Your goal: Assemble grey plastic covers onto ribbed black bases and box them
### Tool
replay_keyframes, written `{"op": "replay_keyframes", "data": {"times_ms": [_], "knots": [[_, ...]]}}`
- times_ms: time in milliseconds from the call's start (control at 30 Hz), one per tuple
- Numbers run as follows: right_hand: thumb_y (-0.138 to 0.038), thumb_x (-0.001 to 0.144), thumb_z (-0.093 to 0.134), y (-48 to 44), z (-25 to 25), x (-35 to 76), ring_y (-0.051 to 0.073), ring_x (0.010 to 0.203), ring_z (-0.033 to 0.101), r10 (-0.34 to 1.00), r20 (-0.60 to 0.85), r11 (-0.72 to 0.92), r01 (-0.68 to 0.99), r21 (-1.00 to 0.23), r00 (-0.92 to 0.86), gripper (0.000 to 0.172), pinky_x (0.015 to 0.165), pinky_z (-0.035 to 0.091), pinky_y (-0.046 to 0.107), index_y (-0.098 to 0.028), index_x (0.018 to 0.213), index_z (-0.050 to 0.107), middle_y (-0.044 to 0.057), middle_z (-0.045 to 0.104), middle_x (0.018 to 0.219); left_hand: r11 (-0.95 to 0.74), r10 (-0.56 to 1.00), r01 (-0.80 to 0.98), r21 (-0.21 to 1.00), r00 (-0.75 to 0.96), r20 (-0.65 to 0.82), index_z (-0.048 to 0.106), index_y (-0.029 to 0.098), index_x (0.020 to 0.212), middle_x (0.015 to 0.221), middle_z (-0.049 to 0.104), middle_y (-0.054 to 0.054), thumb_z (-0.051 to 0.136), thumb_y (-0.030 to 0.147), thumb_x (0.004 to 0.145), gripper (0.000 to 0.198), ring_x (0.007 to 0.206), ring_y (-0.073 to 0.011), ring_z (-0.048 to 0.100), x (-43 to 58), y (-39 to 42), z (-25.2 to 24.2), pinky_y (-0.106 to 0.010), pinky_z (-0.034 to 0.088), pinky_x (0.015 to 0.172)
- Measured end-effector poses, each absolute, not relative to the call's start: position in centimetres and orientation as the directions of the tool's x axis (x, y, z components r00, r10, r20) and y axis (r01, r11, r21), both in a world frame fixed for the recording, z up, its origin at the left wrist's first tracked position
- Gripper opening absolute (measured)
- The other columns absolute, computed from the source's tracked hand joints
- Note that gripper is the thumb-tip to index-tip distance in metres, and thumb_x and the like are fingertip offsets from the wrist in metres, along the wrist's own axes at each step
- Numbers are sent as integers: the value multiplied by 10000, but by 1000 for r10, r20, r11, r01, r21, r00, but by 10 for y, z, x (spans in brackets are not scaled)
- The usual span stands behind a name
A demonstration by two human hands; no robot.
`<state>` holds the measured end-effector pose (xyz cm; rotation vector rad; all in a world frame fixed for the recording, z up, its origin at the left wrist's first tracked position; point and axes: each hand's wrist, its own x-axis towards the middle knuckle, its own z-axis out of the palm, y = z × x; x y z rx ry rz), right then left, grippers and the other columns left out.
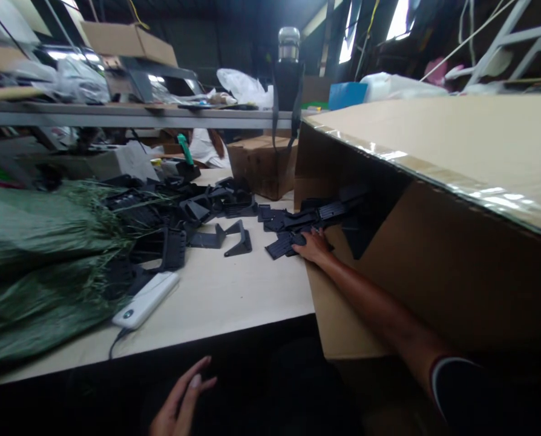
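My right hand (pixel 311 245) reaches across the light table top (pixel 234 309) and lies on a heap of black ribbed plastic corner pieces (pixel 298 227), next to a large cardboard box (pixel 434 284). Its fingers are on the pieces, and I cannot tell whether they grip one. Two loose triangular pieces (pixel 238 239) stand nearer the middle. My left hand (pixel 182 396) hangs open and empty below the table's front edge. More black pieces (pixel 198 209) spread toward the left.
A green woven sack (pixel 34 260) with frayed fibres covers the table's left side. A white power bank (pixel 146 300) with a cable lies by it. A brown carton (pixel 261 166) stands behind the pieces. A metal shelf (pixel 116 115) spans the back, and a white-sleeved person (pixel 204 148) is beyond it.
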<state>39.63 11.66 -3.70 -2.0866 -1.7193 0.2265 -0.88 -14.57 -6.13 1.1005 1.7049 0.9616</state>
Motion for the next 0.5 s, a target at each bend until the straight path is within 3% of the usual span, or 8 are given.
{"op": "replay_keyframes", "data": {"times_ms": [100,200,333,400,500], "knots": [[-480,987,688,110,-39,376,306,1338,577,977,173,-49,918,-393,126,409,1159,414,557,-178,1262,697,122,661,1378,220,969,332,917,-180,-167,737,289,1290,1120,826,-82,592,782,834,687,1274,-395,684,7,-125,-43,-597,381,1224],[-446,1035,639,103,-38,360,258,1186,666,980,192,35,921,-388,44,317,1082,499,515,-169,1167,715,91,715,1250,45,991,409,911,-131,9,701,272,1336,1285,772,-93,576,678,927,590,1300,-348,668,27,-90,-21,-526,441,1184],[-390,1016,653,89,-42,347,265,1206,665,971,237,126,916,-380,-36,265,1143,428,514,-170,1133,744,96,748,1226,-214,960,551,807,-34,278,637,183,1395,1442,674,-145,533,531,1007,532,1284,-299,672,53,-17,1,-419,513,1098],[-352,994,652,80,-46,342,278,1246,652,961,266,173,913,-370,-74,270,1178,380,474,-181,1171,761,114,753,1267,-202,954,657,727,-37,298,563,143,1464,1464,650,-177,520,459,1028,541,1311,-289,651,64,26,6,-400,481,1124],[-394,987,624,63,-52,337,298,1275,645,943,295,254,903,-346,-152,340,1189,366,461,-193,1221,764,130,733,1338,-131,964,717,684,-67,255,477,82,1526,1489,609,-258,596,447,999,652,1365,-356,608,79,84,10,-457,452,1141]]}}
